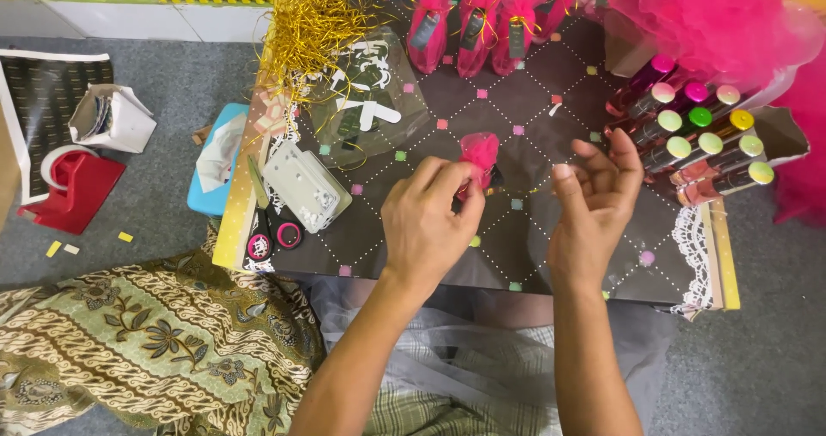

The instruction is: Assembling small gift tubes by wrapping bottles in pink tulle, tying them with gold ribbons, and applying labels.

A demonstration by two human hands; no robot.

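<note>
My left hand (428, 217) pinches a small bundle wrapped in pink tulle (478, 154) over the middle of a dark board with dotted diamond lines (533, 101). My right hand (598, 199) hovers just right of the bundle, fingers spread and curled, holding nothing that I can make out. Several finished pink tulle packets with tags (482, 19) stand along the far edge of the board. A group of small bottles with coloured caps (697, 139) lies to the right of my right hand.
Gold wire strands (310, 32) and a clear bag of white cut-outs (370, 92) lie at the far left of the board. A white hole punch (303, 187) and pink-handled scissors (268, 230) sit near the left edge. A red tape dispenser (69, 182) is on the grey floor.
</note>
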